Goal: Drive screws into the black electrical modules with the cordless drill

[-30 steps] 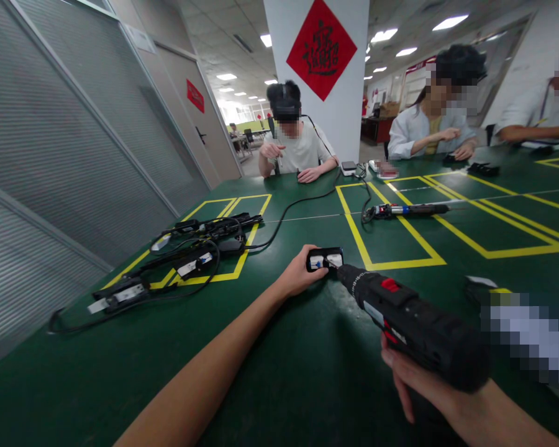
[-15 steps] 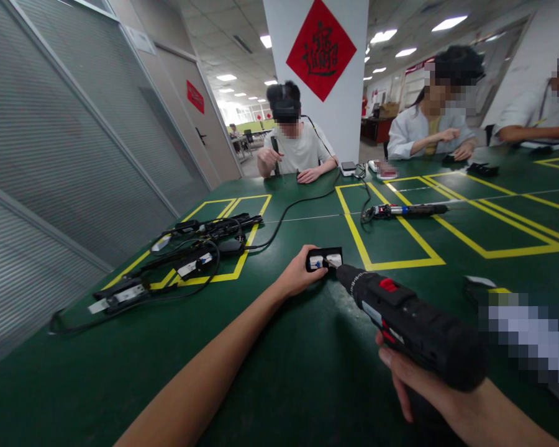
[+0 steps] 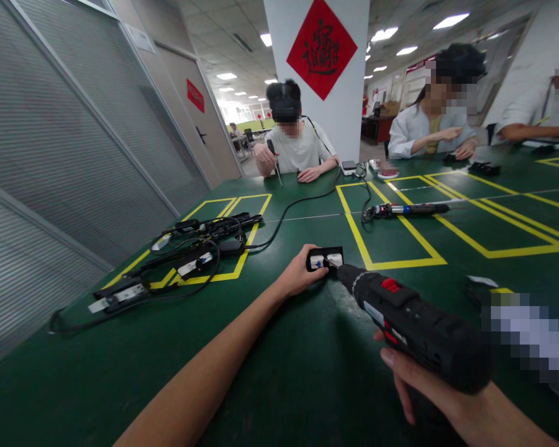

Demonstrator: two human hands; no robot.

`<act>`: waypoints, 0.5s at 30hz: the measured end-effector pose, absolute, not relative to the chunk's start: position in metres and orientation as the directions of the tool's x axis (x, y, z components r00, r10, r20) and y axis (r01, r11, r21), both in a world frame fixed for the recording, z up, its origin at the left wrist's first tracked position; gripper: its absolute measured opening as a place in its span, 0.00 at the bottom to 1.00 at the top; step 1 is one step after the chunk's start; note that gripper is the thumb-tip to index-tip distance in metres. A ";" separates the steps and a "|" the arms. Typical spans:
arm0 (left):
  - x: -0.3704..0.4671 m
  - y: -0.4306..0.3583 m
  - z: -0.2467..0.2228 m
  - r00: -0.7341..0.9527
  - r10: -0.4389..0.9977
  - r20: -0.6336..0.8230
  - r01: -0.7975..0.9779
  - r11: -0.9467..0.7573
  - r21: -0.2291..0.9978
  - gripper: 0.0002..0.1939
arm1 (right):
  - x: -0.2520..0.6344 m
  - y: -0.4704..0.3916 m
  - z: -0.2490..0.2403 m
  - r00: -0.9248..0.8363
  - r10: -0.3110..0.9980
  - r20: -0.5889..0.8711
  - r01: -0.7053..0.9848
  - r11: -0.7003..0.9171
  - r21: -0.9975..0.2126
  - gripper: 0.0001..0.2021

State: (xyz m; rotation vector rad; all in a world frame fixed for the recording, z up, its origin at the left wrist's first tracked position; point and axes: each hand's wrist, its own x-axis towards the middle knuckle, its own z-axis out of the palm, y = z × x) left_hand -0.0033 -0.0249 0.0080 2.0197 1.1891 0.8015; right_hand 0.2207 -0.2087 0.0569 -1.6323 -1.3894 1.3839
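My left hand [image 3: 300, 271] is closed on a small black case [image 3: 336, 251] with white parts inside, held at the middle of the green table [image 3: 270, 354]. Fingers wrap its left end and the thumb lies along its near side. My right hand [image 3: 414, 372] grips a black and red cordless drill [image 3: 410, 316] from below; the drill's body covers part of the grip. The drill's bit points left into the case, at its right half. Whether the tip sits in a screw is too small to tell.
Black cable assemblies [image 3: 205, 242] lie within yellow tape at left. A pen-shaped tool [image 3: 410, 210] lies on the table beyond the drill. A blurred-out object [image 3: 531, 335] is at right. Across the table a person [image 3: 302, 146] holds a screwdriver [image 3: 277, 166]; others sit at far right.
My hands, the case and the drill keep nearly the same places. Across the table, the person's hand and screwdriver have shifted slightly left, the screwdriver now tilted differently.
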 end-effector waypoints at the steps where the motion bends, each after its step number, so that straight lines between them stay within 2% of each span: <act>1: -0.004 -0.025 0.008 0.404 0.897 0.178 0.495 -0.378 0.782 0.27 | 0.220 -0.208 0.057 -0.084 0.941 -0.329 0.340 -0.284 -0.897 0.20; 6: -0.005 -0.023 0.006 0.418 0.889 0.187 0.475 -0.389 0.789 0.27 | 0.220 -0.207 0.056 -0.114 0.937 -0.330 0.340 -0.276 -0.899 0.23; 15: -0.007 -0.025 0.008 0.438 0.879 0.189 0.462 -0.401 0.791 0.25 | 0.219 -0.210 0.062 -0.041 0.944 -0.326 0.328 -0.295 -0.897 0.23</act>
